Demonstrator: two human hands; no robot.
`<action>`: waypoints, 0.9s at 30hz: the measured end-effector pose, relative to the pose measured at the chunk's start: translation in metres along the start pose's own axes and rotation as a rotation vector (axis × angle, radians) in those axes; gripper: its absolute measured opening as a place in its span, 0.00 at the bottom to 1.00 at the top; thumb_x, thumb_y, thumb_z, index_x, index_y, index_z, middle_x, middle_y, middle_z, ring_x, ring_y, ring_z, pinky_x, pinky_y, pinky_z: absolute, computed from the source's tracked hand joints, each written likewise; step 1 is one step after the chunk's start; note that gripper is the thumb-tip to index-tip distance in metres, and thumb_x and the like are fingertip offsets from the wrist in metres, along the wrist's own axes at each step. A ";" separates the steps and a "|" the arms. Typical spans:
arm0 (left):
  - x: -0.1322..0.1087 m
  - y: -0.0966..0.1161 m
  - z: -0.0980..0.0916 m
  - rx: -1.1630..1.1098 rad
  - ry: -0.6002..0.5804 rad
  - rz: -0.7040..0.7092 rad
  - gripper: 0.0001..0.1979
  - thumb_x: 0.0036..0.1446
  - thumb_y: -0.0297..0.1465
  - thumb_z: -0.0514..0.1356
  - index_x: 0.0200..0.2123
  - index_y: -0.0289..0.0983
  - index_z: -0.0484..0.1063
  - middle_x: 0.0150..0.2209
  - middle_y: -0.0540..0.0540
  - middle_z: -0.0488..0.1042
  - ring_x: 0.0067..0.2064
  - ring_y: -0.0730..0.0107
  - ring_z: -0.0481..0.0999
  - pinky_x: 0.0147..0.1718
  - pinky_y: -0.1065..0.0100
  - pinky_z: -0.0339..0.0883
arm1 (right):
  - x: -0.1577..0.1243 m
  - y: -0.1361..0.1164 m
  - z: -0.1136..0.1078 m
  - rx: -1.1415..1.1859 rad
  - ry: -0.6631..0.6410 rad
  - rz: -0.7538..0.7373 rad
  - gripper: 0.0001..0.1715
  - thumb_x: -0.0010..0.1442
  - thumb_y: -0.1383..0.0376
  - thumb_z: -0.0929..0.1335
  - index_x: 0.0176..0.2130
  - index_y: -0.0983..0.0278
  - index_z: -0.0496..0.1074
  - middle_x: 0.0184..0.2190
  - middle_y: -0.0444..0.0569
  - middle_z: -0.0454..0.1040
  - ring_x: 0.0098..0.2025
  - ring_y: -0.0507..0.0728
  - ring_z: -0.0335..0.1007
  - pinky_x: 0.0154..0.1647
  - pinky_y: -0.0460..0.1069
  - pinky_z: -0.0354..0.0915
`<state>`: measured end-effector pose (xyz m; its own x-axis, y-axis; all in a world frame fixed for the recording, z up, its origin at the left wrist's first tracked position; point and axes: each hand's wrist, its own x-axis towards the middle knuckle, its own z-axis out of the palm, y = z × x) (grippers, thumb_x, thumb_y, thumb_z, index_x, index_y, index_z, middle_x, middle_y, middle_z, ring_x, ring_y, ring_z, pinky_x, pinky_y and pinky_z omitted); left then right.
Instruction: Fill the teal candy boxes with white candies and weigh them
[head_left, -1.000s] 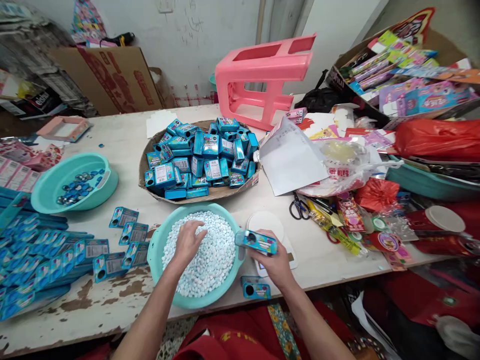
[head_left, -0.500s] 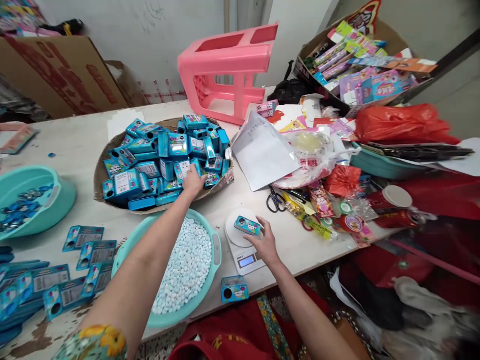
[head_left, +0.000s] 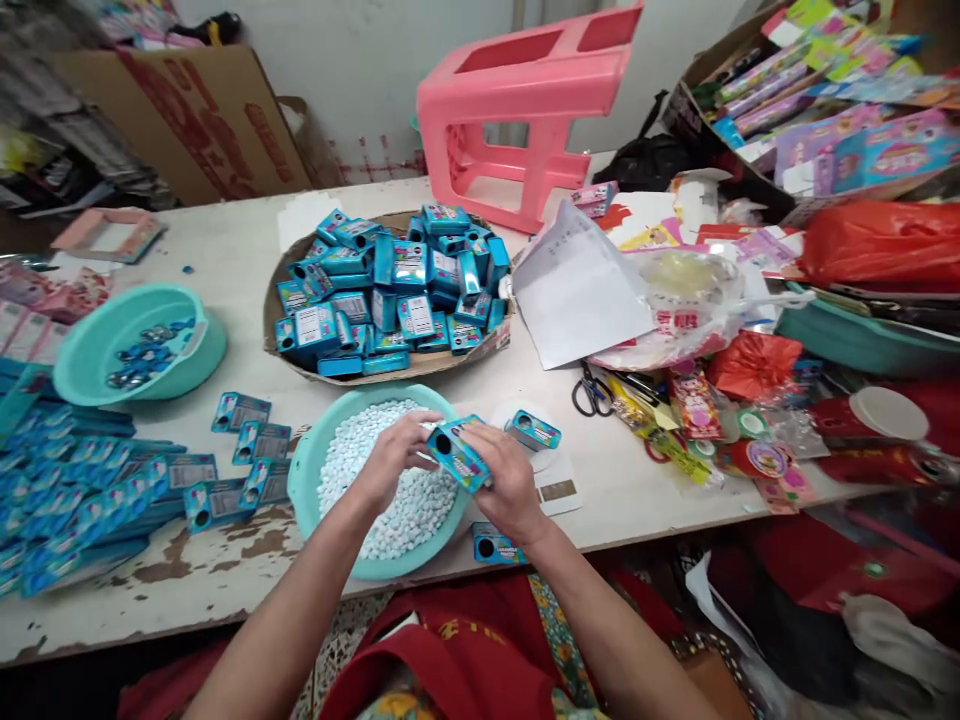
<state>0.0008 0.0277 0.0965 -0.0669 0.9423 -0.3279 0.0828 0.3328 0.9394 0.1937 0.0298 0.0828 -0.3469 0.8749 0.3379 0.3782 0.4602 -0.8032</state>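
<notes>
My right hand (head_left: 510, 475) is closed around a small blue tin-like box (head_left: 459, 455), tilted over a turquoise basin of small white and pale-blue candies (head_left: 439, 565). Close by the box's left end is my left hand (head_left: 397, 455), fingers bent and apart; whether they touch the box I cannot tell. Another blue box (head_left: 534, 430), with a dark round hole in its top, lies on a white kitchen scale (head_left: 566, 480). In front of the scale, at the table edge, lies one more blue box (head_left: 496, 545).
A cardboard tray (head_left: 390, 374) heaped with blue boxes stands behind the basin. Stacked blue boxes (head_left: 90, 500) and a turquoise bowl (head_left: 199, 350) are at the left. A pink stool (head_left: 525, 90) lies at the back. Scissors (head_left: 592, 392), wrappers and paper (head_left: 577, 290) crowd the right.
My left hand has come back from the cardboard tray to above the basin. My right hand has let go of the box on the scale and now holds another blue box.
</notes>
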 end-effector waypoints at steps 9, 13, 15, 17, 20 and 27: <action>0.048 -0.110 -0.045 0.986 0.334 -0.180 0.25 0.60 0.47 0.48 0.50 0.36 0.69 0.50 0.34 0.68 0.53 0.50 0.66 0.51 0.53 0.58 | -0.027 -0.011 0.006 0.418 0.147 0.613 0.27 0.52 0.55 0.71 0.48 0.61 0.65 0.40 0.48 0.75 0.40 0.58 0.73 0.42 0.53 0.71; 0.045 -0.107 -0.015 0.847 0.203 -0.142 0.23 0.57 0.48 0.51 0.46 0.38 0.70 0.48 0.36 0.71 0.50 0.52 0.69 0.47 0.58 0.61 | -0.023 -0.014 0.016 0.384 0.136 0.600 0.24 0.53 0.54 0.71 0.46 0.62 0.67 0.37 0.48 0.74 0.38 0.58 0.72 0.41 0.53 0.70; 0.039 -0.106 -0.013 0.608 0.252 -0.106 0.18 0.53 0.46 0.57 0.38 0.38 0.72 0.40 0.40 0.74 0.45 0.55 0.71 0.44 0.61 0.61 | -0.017 -0.016 0.020 0.299 0.083 0.506 0.21 0.52 0.55 0.71 0.44 0.62 0.68 0.38 0.48 0.73 0.39 0.58 0.71 0.42 0.52 0.69; 0.031 -0.104 -0.017 0.340 0.351 -0.106 0.15 0.50 0.44 0.59 0.28 0.37 0.70 0.31 0.44 0.73 0.39 0.58 0.72 0.39 0.63 0.63 | -0.009 -0.018 0.024 0.203 0.024 0.376 0.19 0.53 0.57 0.72 0.43 0.62 0.69 0.39 0.49 0.72 0.41 0.59 0.70 0.43 0.53 0.67; 0.017 -0.088 -0.027 0.086 0.419 -0.123 0.16 0.53 0.44 0.55 0.26 0.37 0.66 0.24 0.48 0.67 0.26 0.68 0.68 0.27 0.68 0.61 | 0.001 -0.019 0.031 0.076 -0.045 0.222 0.16 0.54 0.60 0.71 0.43 0.61 0.70 0.40 0.50 0.71 0.44 0.60 0.69 0.44 0.53 0.66; -0.017 -0.012 -0.024 -0.730 0.372 0.143 0.10 0.49 0.37 0.61 0.27 0.36 0.66 0.24 0.51 0.67 0.22 0.75 0.68 0.21 0.72 0.58 | 0.007 -0.037 0.065 -0.107 -0.180 0.093 0.18 0.52 0.67 0.72 0.44 0.61 0.70 0.40 0.49 0.74 0.44 0.61 0.69 0.45 0.54 0.64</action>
<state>-0.0230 0.0072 0.0929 -0.4396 0.8578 -0.2665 -0.5420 -0.0167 0.8402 0.1215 0.0092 0.0832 -0.4503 0.8776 0.1646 0.5009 0.4009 -0.7671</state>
